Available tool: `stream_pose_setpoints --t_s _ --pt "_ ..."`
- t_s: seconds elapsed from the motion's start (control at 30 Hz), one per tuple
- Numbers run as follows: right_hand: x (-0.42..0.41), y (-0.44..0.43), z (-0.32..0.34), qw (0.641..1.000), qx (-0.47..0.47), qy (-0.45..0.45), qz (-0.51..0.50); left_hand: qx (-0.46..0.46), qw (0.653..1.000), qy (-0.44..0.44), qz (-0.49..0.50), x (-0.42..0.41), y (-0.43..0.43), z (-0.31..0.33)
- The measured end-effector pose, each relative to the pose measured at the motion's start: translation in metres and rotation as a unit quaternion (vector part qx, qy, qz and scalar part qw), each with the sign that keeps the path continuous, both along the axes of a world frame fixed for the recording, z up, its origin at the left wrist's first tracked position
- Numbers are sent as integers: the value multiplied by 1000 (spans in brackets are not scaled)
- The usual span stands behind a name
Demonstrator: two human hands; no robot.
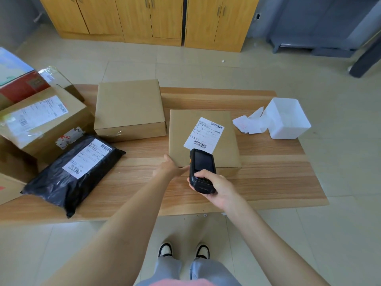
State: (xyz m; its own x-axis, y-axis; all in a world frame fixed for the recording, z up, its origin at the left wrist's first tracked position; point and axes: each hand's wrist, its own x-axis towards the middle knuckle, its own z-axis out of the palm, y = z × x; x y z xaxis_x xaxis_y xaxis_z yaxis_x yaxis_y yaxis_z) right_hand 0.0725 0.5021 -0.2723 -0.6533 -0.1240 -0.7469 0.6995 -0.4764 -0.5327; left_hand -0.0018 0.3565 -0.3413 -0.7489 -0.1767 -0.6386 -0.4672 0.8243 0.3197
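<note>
Right hand point(218, 188) wrapped round lower body of black scanner point(202, 168), thumb on keypad, scanner nose at near edge of white label point(204, 134). Label stuck on flat cardboard box point(228, 149), mid-table, toward right. Left hand point(170, 167) flat-fingered, touching box's near-left corner, thumb raised. Wooden table point(268, 178) also carries bigger plain box point(129, 108) just left of it, black mailer bag point(70, 174) at near left, white tub point(286, 118) and paper slips point(247, 122) at right.
</note>
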Motion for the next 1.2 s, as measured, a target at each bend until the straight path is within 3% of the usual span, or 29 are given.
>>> stream_pose_setpoints --t_s 0.3,0.5,0.73,1.0,1.2 --pt "-3 0 0 998 44 31 -18 4 1000 -8 -3 -3 -2 1" --pt "-24 41 8 980 188 61 -13 19 1000 -13 -7 -3 -4 2" --pt "-43 120 -3 946 318 55 -30 -30 998 -36 -37 -12 -2 13" --pt "-40 179 -36 940 341 -14 -28 -39 998 -51 -14 -15 -1 1" --pt "-38 196 -63 940 339 -18 -13 -56 997 -52 13 -21 -4 -5"
